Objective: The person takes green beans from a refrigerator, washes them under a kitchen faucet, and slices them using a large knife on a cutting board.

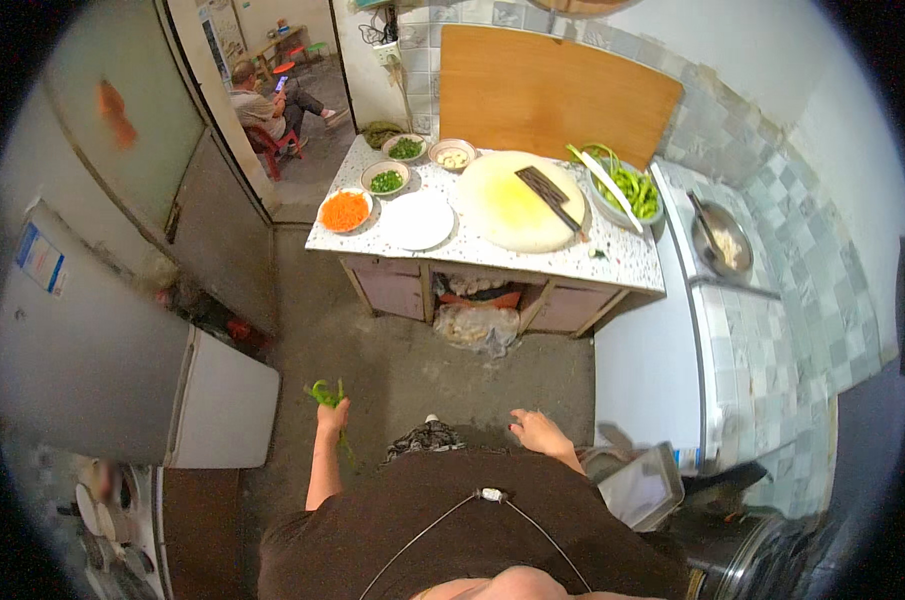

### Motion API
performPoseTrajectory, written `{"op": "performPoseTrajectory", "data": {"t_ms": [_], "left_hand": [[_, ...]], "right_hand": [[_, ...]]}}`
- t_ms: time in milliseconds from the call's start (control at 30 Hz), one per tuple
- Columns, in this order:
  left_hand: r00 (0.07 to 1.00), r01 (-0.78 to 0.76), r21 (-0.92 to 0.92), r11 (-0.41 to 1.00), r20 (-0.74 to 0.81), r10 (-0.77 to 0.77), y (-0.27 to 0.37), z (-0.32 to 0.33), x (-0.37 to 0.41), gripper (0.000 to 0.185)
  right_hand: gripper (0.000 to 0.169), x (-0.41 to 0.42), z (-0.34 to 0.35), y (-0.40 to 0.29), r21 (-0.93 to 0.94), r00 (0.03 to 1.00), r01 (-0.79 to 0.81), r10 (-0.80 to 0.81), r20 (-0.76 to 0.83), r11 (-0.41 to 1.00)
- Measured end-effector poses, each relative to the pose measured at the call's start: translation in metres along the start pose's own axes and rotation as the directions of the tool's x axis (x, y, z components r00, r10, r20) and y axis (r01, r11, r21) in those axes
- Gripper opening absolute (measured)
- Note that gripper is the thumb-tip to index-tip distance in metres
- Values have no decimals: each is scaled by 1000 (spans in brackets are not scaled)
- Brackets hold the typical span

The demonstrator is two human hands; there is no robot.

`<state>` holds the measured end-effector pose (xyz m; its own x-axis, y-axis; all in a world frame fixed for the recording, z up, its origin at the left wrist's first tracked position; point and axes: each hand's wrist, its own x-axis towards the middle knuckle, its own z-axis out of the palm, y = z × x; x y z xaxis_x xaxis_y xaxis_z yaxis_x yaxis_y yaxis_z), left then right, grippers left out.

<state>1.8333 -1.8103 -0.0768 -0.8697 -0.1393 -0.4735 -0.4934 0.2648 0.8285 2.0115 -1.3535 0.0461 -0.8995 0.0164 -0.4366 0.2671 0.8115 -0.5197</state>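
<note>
My left hand (334,417) is closed around a small bunch of green vegetable pieces (325,391), held low over the floor; their exact kind is hard to tell. My right hand (536,431) hangs in front of my body with its fingers apart and nothing in it. Ahead stands a speckled counter (490,261). A dark-bladed cleaver (548,196) lies on its round cutting board (497,225). To the right of the board is a bowl of green peppers (640,191) with a long white object (610,186) across it. A white plate (418,221) lies left of the board.
Bowls of shredded carrot (345,211), chopped scallion (386,181), chopped greens (406,148) and garlic (453,156) stand on the counter's left. A metal pan (722,238) sits at right. A white cabinet (227,401) flanks me at left. Through the doorway, a person (261,105) sits holding a phone.
</note>
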Motion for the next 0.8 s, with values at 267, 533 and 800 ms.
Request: {"op": "performPoseTrajectory", "data": {"t_ms": [267, 533, 800], "left_hand": [[874, -425, 184, 886, 337, 349, 243, 196, 81, 29], [683, -727, 372, 577, 473, 557, 397, 380, 137, 34], [623, -747, 605, 276, 493, 607, 484, 520, 254, 60]], "right_hand": [[22, 148, -137, 0, 70, 850, 150, -92, -519, 986], [54, 371, -295, 113, -244, 677, -173, -65, -733, 954], [79, 463, -360, 135, -158, 960, -66, 19, -281, 985]]}}
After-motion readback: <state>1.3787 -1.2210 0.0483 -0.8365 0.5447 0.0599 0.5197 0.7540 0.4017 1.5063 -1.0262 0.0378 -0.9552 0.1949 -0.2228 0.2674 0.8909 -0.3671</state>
